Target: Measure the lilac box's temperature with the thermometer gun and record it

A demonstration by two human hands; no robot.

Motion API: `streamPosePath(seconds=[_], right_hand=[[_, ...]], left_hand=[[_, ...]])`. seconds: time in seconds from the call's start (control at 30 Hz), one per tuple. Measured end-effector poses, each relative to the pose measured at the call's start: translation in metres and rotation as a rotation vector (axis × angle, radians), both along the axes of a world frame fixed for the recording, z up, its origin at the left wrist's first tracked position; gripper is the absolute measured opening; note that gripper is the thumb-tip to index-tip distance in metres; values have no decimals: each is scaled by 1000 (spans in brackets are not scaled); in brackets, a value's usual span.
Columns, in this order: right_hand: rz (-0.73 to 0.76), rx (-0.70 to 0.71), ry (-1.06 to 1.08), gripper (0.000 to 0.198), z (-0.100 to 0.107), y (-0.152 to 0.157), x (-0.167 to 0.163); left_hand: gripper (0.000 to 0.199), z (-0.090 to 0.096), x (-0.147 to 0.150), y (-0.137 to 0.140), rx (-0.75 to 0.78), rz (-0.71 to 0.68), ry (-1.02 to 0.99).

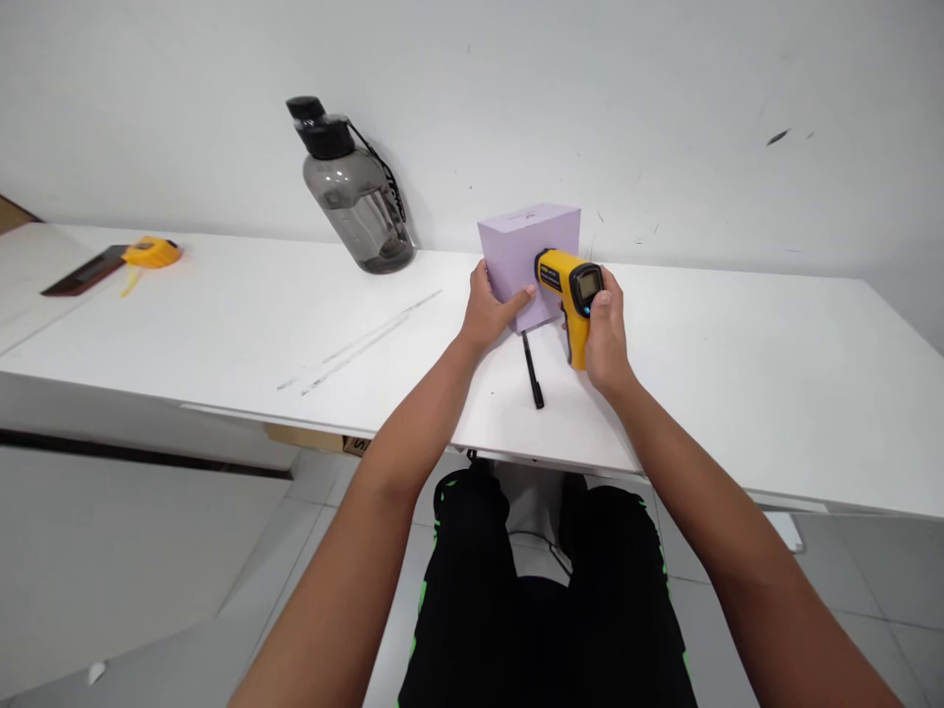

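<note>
My left hand (491, 310) grips the left side of a lilac box (508, 258), its thumb lying across the front face. The box stands upright on the white table (700, 374), close to the wall. In my right hand (609, 339) is a yellow and black infrared thermometer (566, 269), shaped like a pistol. Its nose points at the front of the box, touching it or very near; I cannot tell which. The thumb rests by the small screen, and the other fingers are partly hidden behind the handle. A black pen (532, 372) lies just in front of the box.
A grey clear water bottle (361, 211) with a black lid stands left of the box by the wall. Farther left lie a yellow tape measure (153, 252) and a dark flat blade-like tool (87, 272). My legs are under the table's front edge.
</note>
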State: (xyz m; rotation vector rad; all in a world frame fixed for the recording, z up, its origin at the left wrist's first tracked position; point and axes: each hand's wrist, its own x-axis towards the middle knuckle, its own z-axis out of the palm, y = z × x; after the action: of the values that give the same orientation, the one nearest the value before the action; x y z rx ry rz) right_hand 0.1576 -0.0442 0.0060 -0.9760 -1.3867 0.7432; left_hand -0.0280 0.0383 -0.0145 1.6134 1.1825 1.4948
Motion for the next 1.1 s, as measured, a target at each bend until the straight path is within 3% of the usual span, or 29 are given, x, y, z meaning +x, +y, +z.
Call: streamPosePath(seconds=[0.5,0.9,1.1], right_hand=[[-15,33,-51,72,0,-2,-1],[-18,17,-8,77,-4,-1,-2],[3,36,-82,83,-2,-2,-2]], left_hand=[[85,-2,-1,0,23,-16,-2],[85,-1,-1,-1,9,-33,-5],[83,-3,0,1,20,-16,-10]])
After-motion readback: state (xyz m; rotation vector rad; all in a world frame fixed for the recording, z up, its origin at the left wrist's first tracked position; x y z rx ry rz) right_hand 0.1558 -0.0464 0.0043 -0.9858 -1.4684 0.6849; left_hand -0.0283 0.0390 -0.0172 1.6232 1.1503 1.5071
